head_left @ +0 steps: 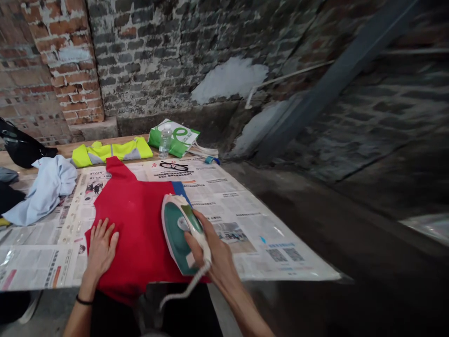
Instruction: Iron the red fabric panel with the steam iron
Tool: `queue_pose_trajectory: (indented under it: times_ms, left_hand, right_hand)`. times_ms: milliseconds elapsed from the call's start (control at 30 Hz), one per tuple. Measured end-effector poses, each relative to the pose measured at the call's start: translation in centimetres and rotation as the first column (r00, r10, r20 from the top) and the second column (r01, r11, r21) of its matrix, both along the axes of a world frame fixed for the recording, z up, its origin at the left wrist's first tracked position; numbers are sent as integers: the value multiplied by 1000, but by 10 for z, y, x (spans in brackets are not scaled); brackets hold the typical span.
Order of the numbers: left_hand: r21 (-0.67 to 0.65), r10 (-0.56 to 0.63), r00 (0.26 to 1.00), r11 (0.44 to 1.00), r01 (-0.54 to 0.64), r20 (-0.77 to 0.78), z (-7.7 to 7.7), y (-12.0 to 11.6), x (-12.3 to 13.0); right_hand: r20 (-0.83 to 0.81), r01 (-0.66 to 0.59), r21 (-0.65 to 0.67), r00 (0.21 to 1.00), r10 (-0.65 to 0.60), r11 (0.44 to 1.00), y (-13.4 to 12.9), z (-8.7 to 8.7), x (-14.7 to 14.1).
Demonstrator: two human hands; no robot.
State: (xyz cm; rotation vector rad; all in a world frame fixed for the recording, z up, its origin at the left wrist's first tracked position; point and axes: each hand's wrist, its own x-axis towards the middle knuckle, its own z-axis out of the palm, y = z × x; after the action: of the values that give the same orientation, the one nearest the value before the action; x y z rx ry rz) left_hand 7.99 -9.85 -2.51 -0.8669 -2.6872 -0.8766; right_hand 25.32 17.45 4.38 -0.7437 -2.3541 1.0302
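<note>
A red cloth garment piece (135, 220) with a blue strip (180, 189) at its upper right lies on a newspaper-covered table (224, 206), its lower part hanging over the front edge. Flat on its left side rests my left hand (103, 248), fingers stretched out and slightly apart. My right hand (206, 248) is wrapped around the handle of a green and white clothes iron (171, 224). The iron sits on the right part of the red cloth with its tip pointing away from me. A pale cord (185, 292) hangs from its back end.
Behind the red cloth lie eyeglasses (174, 166), a plastic bottle (164, 142), a green and white bag (180, 135) and a yellow reflective vest (112, 152). Light blue cloth (49, 187) and a black bag (21, 145) are at left. A brick wall (154, 61) stands behind.
</note>
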Motion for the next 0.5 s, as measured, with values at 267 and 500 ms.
queue_pose_trajectory:
  times_ms: [267,500]
  left_hand:
    - [19,10,1000,1000,-10,-1,2,2,0]
    - [-38,18,1000,999,-17,12,6,2,1]
  right_hand:
    - [-53,70,47,996,-68,996,-8,-9,15]
    - [119,134,83,983,-143,987,20,10,-73]
